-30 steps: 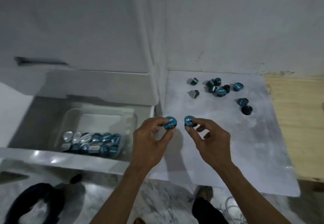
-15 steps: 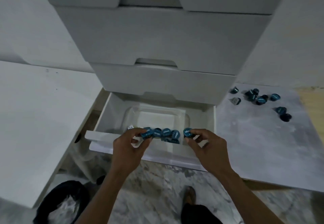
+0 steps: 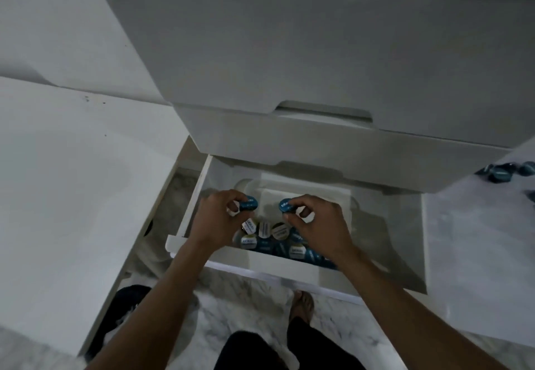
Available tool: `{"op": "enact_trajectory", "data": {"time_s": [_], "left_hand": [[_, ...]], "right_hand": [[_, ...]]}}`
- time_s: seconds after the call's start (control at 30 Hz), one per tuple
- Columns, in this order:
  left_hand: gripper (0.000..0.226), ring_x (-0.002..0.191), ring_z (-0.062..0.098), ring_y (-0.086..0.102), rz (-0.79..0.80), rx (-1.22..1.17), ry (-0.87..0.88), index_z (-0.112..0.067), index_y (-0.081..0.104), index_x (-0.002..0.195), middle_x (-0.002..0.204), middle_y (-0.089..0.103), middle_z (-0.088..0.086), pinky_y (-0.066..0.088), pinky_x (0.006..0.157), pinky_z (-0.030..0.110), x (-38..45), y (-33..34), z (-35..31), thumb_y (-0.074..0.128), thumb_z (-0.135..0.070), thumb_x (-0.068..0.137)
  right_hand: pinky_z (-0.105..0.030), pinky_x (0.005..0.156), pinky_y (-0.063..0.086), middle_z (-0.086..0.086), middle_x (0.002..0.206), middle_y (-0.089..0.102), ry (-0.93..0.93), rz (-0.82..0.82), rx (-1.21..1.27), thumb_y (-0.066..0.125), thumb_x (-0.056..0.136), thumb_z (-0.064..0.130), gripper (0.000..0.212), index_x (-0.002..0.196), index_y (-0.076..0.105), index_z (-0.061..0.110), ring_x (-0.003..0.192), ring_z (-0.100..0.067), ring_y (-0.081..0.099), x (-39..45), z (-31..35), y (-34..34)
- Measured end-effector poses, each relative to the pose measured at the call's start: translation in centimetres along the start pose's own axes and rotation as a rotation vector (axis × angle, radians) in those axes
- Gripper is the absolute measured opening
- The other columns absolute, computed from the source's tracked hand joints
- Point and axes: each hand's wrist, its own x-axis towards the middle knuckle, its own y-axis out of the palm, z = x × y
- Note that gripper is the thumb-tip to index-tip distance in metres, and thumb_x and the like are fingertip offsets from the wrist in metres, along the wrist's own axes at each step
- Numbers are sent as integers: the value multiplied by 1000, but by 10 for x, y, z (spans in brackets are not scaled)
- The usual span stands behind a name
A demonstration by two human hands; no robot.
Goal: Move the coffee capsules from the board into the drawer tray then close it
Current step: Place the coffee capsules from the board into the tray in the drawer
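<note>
Each hand pinches one blue capsule between thumb and fingertips: the left hand [image 3: 220, 219] holds the left capsule [image 3: 248, 204], the right hand [image 3: 315, 225] the right capsule [image 3: 287, 206], both closed snugly on the rims with foil faces turned up. The pair hangs above the clear tray [image 3: 346, 196] inside the open drawer [image 3: 417, 242], over its bare rear part. Nearer the person lies the stored pile [image 3: 275, 238] of capsules, blue and pale lids mixed, packed against the tray's front.

To place these well, the person would likely lower them close to the tray floor before letting go — dropped from height they could bounce or roll over the low wall. Setting them just behind the pile keeps room for more.

More capsules [image 3: 500, 173] wait on the board [image 3: 477, 239] at the right edge, so the job looks far from finished. The closed drawer front above [image 3: 318, 144] overhangs the tray's back — a reach further in would be cramped.
</note>
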Motion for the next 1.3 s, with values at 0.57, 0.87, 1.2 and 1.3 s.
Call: {"op": "enact_trajectory", "data": {"time_s": [0.57,0.87,1.2,1.3], "left_hand": [[15,70,13,60,393,119,132,-12,72,87,91,72,5,53,69,26,63,31,21,80,-11,74],[22,93,21,61,443,230,158,-12,73,101,105,68,8,52,86,33,67,30,27,75,-24,82],[20,92,22,60,448,279,145,-17,69,109,115,61,13,53,86,32,65,31,30,63,-22,90],[17,87,21,62,441,253,171,-17,70,105,108,66,10,56,86,38,64,26,30,66,-21,88]], "right_hand": [[-34,77,54,-1,95,72,148,253,-178,73,81,18,20,100,70,21,82,-15,63,42,-15,46],[-22,75,50,0,97,70,156,287,-153,75,81,17,22,102,72,16,84,-9,61,40,-12,43],[-26,76,55,-4,101,71,160,313,-146,71,84,12,22,105,72,17,85,-14,65,43,-10,50],[-32,80,56,-3,101,71,160,286,-163,72,83,14,21,103,71,17,88,-14,65,41,-8,48]]}}
